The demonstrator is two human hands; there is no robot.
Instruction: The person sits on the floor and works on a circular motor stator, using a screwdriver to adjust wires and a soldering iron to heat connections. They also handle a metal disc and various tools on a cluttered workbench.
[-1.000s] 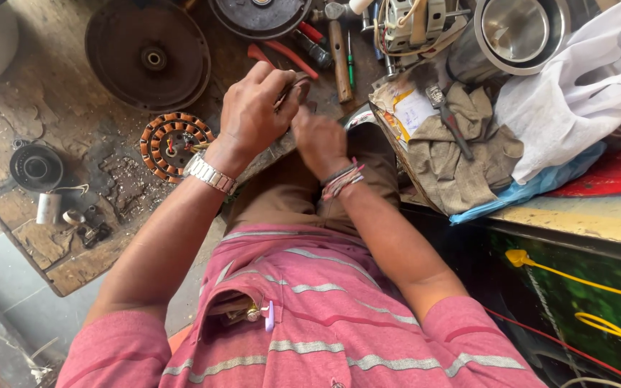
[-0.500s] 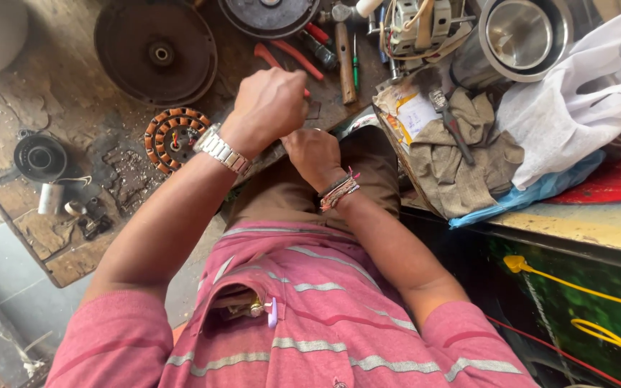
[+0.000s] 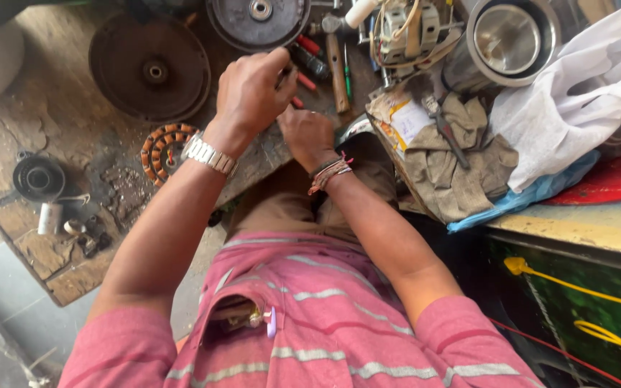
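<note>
Since 0.5 s back my left hand [image 3: 253,90] has lifted and slid a little farther over the bench, its knuckles now up near the red-handled tools [image 3: 307,61], while my right hand [image 3: 309,136] has stayed low at the bench edge just right of it. The 2 hands sit close together, almost touching, both with fingers curled; whatever small part they work on is hidden under the left fingers, so I cannot tell what either one grips. A metal watch [image 3: 210,154] rides my left wrist and thread bands [image 3: 328,172] circle the right. Left of the left wrist lies a copper-wound stator [image 3: 161,151], and beyond it a dark round cover [image 3: 149,68]. At the far edge, right above the hands, sits a grey ribbed disc [image 3: 256,18], with a wooden-handled hammer [image 3: 336,61] just right of the red tools. Farther right stand a steel pot [image 3: 508,39], a grey rag [image 3: 454,162] and a white plastic bag [image 3: 576,108]. Near the left edge rest a small black pulley [image 3: 37,178] and a white capacitor [image 3: 49,218]
</note>
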